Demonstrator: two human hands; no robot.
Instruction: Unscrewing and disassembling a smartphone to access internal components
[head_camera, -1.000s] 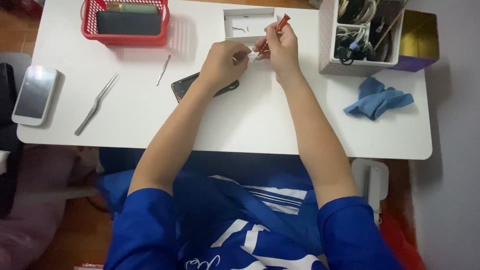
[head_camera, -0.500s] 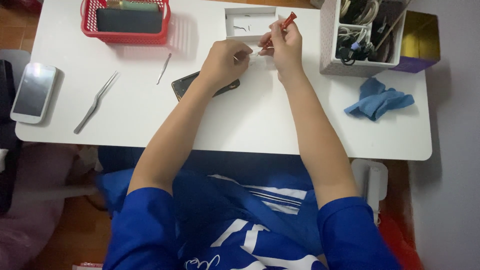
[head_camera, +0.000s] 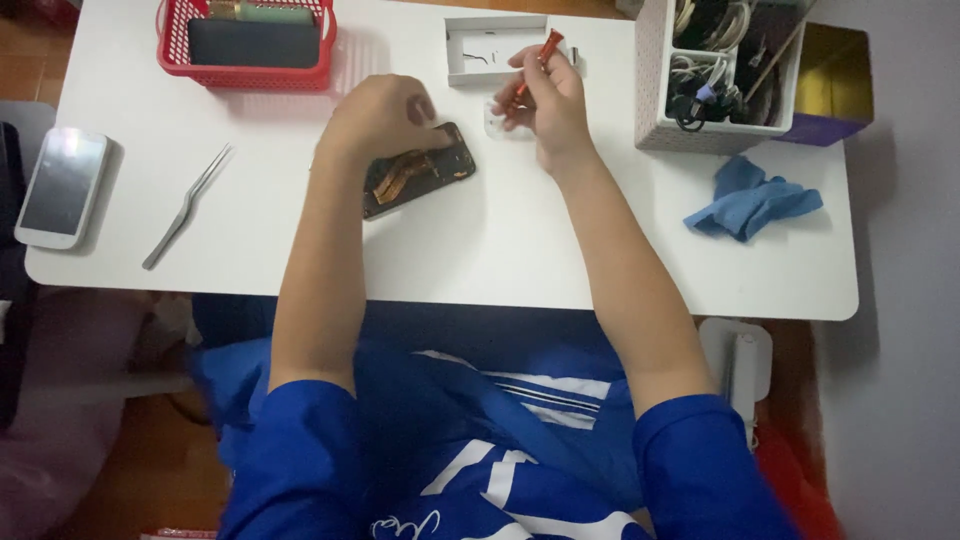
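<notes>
Right hand (head_camera: 548, 100): fingers closed around a small red-handled screwdriver (head_camera: 537, 60), held tilted just above the bench (head_camera: 520, 250).
Left hand (head_camera: 378, 115): fingers curled, fingertips pressing on the top edge of an opened phone (head_camera: 415, 172).
Opened phone: lies flat and slanted on the bench, its dark insides and an orange flex strip facing up, just left of the right hand.
Beyond the hands: shallow white tray (head_camera: 495, 45) at the far edge.
Left side: red basket (head_camera: 245, 62), metal tweezers (head_camera: 185, 205), white smartphone (head_camera: 62, 185).
Right side: white organiser box (head_camera: 715, 75) of cables, crumpled blue cloth (head_camera: 750, 200).
</notes>
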